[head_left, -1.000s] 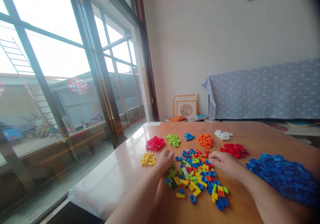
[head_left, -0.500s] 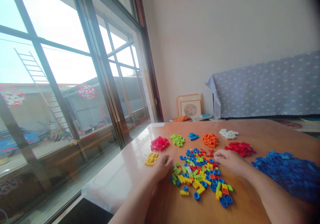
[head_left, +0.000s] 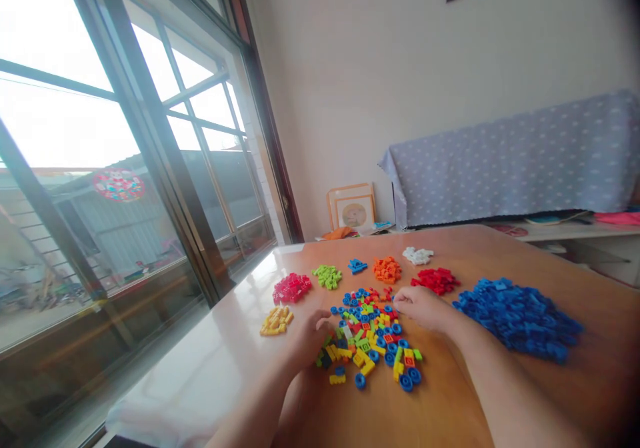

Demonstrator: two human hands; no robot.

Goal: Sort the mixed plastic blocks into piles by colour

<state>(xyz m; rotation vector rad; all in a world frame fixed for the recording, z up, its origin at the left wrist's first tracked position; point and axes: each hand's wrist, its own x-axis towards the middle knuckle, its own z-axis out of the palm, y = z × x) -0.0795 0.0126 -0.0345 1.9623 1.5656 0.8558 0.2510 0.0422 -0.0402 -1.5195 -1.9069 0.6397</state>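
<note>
A mixed heap of toy building bricks [head_left: 367, 361] in yellow, green, red and blue lies between my hands, with blue round pieces among them. My left hand [head_left: 306, 340] hovers at the heap's left edge, thumb and forefinger slightly apart, and nothing shows between them. At the right edge, my right hand [head_left: 423, 307] has its fingertips pinched together by some red and blue pieces; whatever they hold is too small to make out. Left of my left hand sits a small pile of yellow bricks [head_left: 276, 321]. Behind my right hand are red bricks [head_left: 434, 280].
Sorted piles stand across the wooden table [head_left: 450, 395]: pink bricks [head_left: 292, 288], lime green bricks [head_left: 327, 276], blue bricks [head_left: 357, 266], orange bricks [head_left: 387, 269] and white bricks [head_left: 418, 255]. A large blue brick pile [head_left: 517, 318] lies right. A window [head_left: 200, 135] borders the left.
The view has turned to the right, so everything sits further left. My left hand's thumb and forefinger have parted. My right hand stays pinched at the heap's right edge.
</note>
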